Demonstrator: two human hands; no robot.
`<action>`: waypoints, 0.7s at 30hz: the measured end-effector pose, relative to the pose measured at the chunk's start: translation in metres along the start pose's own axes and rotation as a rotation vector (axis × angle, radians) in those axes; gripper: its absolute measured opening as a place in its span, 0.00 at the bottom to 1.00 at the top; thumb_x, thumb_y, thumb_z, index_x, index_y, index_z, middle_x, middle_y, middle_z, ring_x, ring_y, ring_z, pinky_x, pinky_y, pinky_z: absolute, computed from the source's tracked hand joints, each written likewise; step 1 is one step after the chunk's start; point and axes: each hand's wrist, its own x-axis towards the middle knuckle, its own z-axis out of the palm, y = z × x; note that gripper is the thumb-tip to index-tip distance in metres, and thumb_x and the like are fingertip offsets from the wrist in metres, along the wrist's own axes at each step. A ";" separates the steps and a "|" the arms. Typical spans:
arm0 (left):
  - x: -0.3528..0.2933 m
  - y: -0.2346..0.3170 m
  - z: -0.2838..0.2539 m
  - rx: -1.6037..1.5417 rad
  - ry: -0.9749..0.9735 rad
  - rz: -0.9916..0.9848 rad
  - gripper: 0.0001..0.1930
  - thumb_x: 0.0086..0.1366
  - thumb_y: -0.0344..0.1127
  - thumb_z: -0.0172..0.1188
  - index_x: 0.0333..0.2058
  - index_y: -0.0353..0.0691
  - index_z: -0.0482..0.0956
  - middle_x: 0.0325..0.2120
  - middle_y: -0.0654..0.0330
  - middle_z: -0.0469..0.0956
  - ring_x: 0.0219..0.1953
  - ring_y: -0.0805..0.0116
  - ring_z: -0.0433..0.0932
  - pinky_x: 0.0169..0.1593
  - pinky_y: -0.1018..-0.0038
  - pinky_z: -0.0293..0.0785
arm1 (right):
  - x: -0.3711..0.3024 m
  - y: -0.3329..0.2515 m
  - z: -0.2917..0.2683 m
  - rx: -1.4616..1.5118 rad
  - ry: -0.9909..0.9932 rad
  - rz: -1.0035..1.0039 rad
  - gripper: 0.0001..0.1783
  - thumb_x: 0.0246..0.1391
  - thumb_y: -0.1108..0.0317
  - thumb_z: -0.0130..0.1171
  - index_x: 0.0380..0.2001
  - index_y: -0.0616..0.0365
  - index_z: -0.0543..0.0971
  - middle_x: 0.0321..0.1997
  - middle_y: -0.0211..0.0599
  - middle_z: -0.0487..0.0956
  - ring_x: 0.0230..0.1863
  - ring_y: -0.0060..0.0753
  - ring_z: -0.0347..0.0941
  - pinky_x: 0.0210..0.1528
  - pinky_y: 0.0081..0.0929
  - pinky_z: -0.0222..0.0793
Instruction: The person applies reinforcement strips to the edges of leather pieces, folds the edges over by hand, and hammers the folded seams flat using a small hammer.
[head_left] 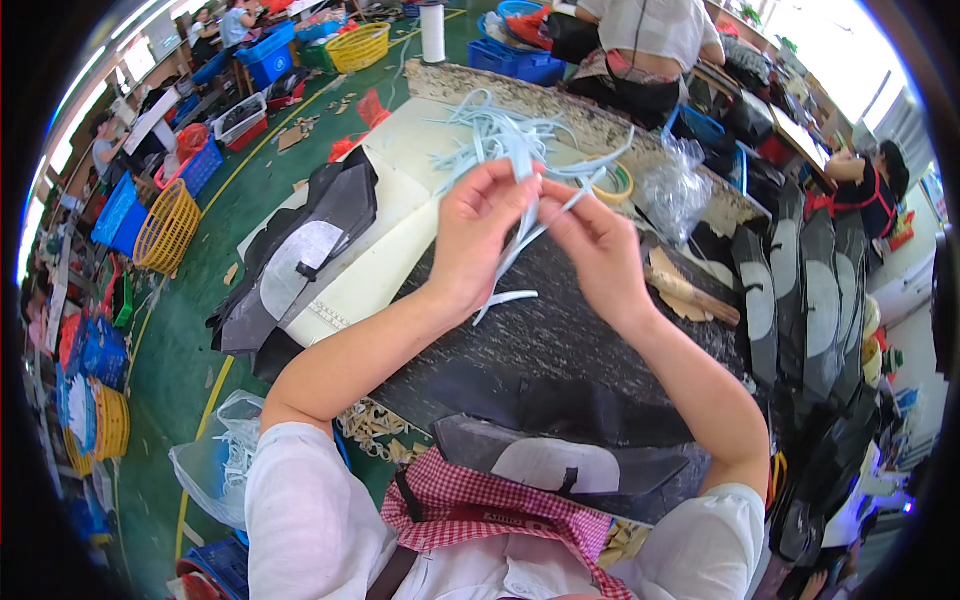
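Both my hands are raised over a dark worktable (560, 330). My left hand (478, 232) and my right hand (597, 240) pinch a bunch of thin pale blue strips (520, 150) between the fingertips. The strips fan out above the fingers and a few ends hang down to the tabletop (505, 297). A black shaped piece with a grey patch (560, 465) lies at the near table edge, right below my arms.
A stack of black and grey cut pieces (300, 260) lies at left on a cream board (390, 250). More such pieces (810, 300) line the right side. A tape roll (615, 183), a clear bag (675, 190) and a wooden tool (695, 292) sit nearby. Other people work beyond the table.
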 end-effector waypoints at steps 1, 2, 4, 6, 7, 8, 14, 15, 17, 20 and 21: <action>0.004 -0.002 0.002 -0.014 0.023 0.055 0.12 0.70 0.31 0.63 0.49 0.32 0.78 0.36 0.60 0.82 0.36 0.73 0.81 0.45 0.77 0.78 | -0.003 0.007 -0.006 0.137 0.033 -0.009 0.18 0.69 0.62 0.57 0.54 0.62 0.82 0.47 0.37 0.85 0.47 0.25 0.79 0.55 0.26 0.72; 0.008 -0.001 0.002 -0.050 0.008 0.091 0.12 0.71 0.31 0.61 0.49 0.32 0.78 0.36 0.58 0.81 0.36 0.72 0.82 0.45 0.73 0.80 | -0.011 0.007 -0.019 0.181 0.080 0.000 0.16 0.71 0.65 0.54 0.54 0.62 0.82 0.46 0.33 0.85 0.46 0.20 0.79 0.53 0.23 0.72; 0.022 -0.001 -0.008 -0.081 0.113 0.147 0.12 0.71 0.30 0.61 0.49 0.31 0.78 0.34 0.58 0.80 0.35 0.71 0.81 0.42 0.70 0.82 | -0.029 0.004 -0.044 0.353 0.191 0.099 0.16 0.72 0.61 0.53 0.50 0.61 0.82 0.42 0.34 0.85 0.44 0.22 0.80 0.48 0.23 0.75; 0.039 -0.002 -0.022 -0.068 0.155 0.125 0.12 0.70 0.30 0.62 0.49 0.31 0.78 0.33 0.59 0.80 0.34 0.71 0.81 0.41 0.70 0.83 | -0.054 0.002 -0.078 0.422 0.220 0.145 0.16 0.73 0.60 0.52 0.47 0.62 0.81 0.40 0.36 0.85 0.42 0.25 0.82 0.44 0.23 0.76; 0.047 -0.003 -0.030 -0.050 0.169 0.084 0.12 0.70 0.30 0.63 0.49 0.31 0.78 0.33 0.59 0.80 0.34 0.71 0.81 0.41 0.71 0.83 | -0.067 0.001 -0.092 0.411 0.198 0.139 0.16 0.73 0.60 0.52 0.46 0.62 0.81 0.39 0.37 0.85 0.40 0.26 0.82 0.42 0.23 0.77; 0.054 -0.006 -0.033 0.032 0.214 0.049 0.13 0.69 0.29 0.63 0.50 0.31 0.78 0.31 0.60 0.80 0.32 0.72 0.81 0.40 0.73 0.82 | -0.079 -0.002 -0.101 0.414 0.218 0.120 0.17 0.73 0.61 0.52 0.47 0.64 0.81 0.40 0.41 0.85 0.39 0.26 0.82 0.40 0.24 0.78; 0.018 -0.031 0.005 0.903 -0.349 0.176 0.33 0.66 0.43 0.66 0.66 0.36 0.68 0.61 0.56 0.73 0.68 0.63 0.67 0.70 0.61 0.59 | -0.135 -0.007 -0.114 0.253 0.182 0.197 0.17 0.72 0.64 0.53 0.51 0.66 0.81 0.52 0.44 0.81 0.43 0.31 0.82 0.45 0.27 0.79; -0.005 -0.035 0.029 0.731 -0.536 0.128 0.30 0.69 0.44 0.63 0.65 0.37 0.69 0.62 0.56 0.72 0.70 0.63 0.63 0.72 0.62 0.55 | -0.139 -0.007 -0.113 0.246 0.148 0.169 0.16 0.72 0.64 0.53 0.51 0.65 0.81 0.52 0.43 0.80 0.45 0.32 0.82 0.47 0.28 0.80; -0.061 -0.031 0.060 0.509 -0.782 -0.120 0.36 0.66 0.34 0.66 0.69 0.39 0.59 0.50 0.56 0.77 0.61 0.66 0.72 0.66 0.66 0.64 | -0.153 -0.016 -0.101 0.308 0.107 0.154 0.15 0.71 0.66 0.53 0.51 0.64 0.82 0.49 0.40 0.79 0.45 0.29 0.79 0.45 0.26 0.78; -0.112 -0.019 0.067 0.352 -0.687 -0.468 0.29 0.63 0.22 0.67 0.60 0.36 0.66 0.36 0.62 0.79 0.37 0.76 0.80 0.40 0.80 0.75 | -0.201 -0.011 -0.116 0.069 -0.007 0.102 0.13 0.66 0.70 0.59 0.50 0.63 0.82 0.39 0.35 0.79 0.38 0.24 0.75 0.39 0.23 0.72; -0.120 -0.018 0.060 0.515 -0.754 -0.199 0.21 0.60 0.21 0.69 0.51 0.36 0.76 0.33 0.60 0.81 0.35 0.72 0.82 0.37 0.76 0.76 | -0.223 -0.010 -0.112 0.171 0.038 0.195 0.12 0.64 0.72 0.61 0.49 0.63 0.82 0.38 0.35 0.79 0.37 0.24 0.75 0.38 0.23 0.71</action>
